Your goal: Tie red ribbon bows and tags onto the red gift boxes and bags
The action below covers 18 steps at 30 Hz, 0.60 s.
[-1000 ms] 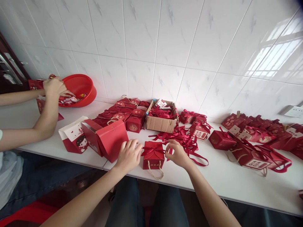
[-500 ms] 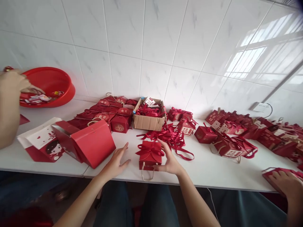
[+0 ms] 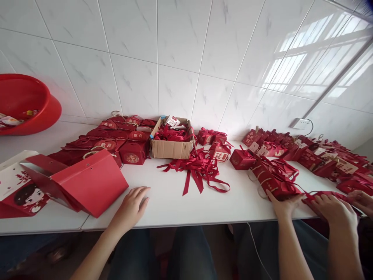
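My left hand (image 3: 131, 206) rests near the front of the white table, fingers loosely stretched and holding nothing. Just left of it stands a large red gift bag (image 3: 93, 184). My right hand (image 3: 284, 205) reaches far to the right, thumb and fingers spread about the near end of a red gift box (image 3: 276, 186) in a row of such boxes with rope handles. Some of its fingers are partly hidden. Beside it, a co-worker's hand (image 3: 335, 210) lies on a flat red item (image 3: 320, 194); another hand (image 3: 361, 202) shows at the edge.
A cardboard box (image 3: 171, 149) of red ribbons stands by the wall, with loose ribbons (image 3: 201, 169) in front. Stacked red boxes (image 3: 134, 151) are on its left; many more (image 3: 314, 159) line the right. A red basin (image 3: 43, 101) sits far left.
My right hand has moved far right with the bow-tied box from in front of me, to the row of boxes. My left hand stays near the red bag. The view has turned right.
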Available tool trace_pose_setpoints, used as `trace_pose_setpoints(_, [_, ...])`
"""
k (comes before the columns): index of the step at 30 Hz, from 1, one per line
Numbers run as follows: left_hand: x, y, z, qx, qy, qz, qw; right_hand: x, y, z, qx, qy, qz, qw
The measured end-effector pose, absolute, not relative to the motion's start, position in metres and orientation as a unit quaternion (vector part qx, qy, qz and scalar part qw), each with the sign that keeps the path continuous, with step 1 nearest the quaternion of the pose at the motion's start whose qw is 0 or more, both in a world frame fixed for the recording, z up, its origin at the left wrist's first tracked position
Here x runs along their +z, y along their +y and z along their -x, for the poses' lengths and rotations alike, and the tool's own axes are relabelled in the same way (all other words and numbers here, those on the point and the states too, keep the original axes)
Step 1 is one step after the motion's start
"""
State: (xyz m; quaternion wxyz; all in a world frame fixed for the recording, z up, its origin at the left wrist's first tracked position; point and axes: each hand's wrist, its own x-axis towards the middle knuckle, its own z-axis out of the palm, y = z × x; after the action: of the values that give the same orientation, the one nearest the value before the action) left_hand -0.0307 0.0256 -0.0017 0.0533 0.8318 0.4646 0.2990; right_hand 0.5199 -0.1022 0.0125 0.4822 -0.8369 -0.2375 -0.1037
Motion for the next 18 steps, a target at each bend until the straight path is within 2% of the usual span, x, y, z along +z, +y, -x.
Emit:
trace_pose_setpoints(5, [-0.001,0.024,0.03,0.299,0.473,-0.828,0.04,-0.019,-0.094,-0.465,-0.132,-0.252,0.834,0.473])
trace_pose_setpoints(8, [-0.001,0.023,0.03,0.298,0.479,-0.825,0.032,-0.039,-0.087,-0.409,-0.062,-0.367,0.817,0.44])
trace_pose_setpoints(11, [-0.001,0.022,0.031,0.297,0.482,-0.824,0.027,-0.048,-0.083,-0.378,-0.018,-0.405,0.816,0.412])
trace_pose_setpoints(18, [-0.002,0.02,0.03,0.281,0.486,-0.827,0.028,-0.014,-0.036,-0.443,0.08,-0.38,0.832,0.397])
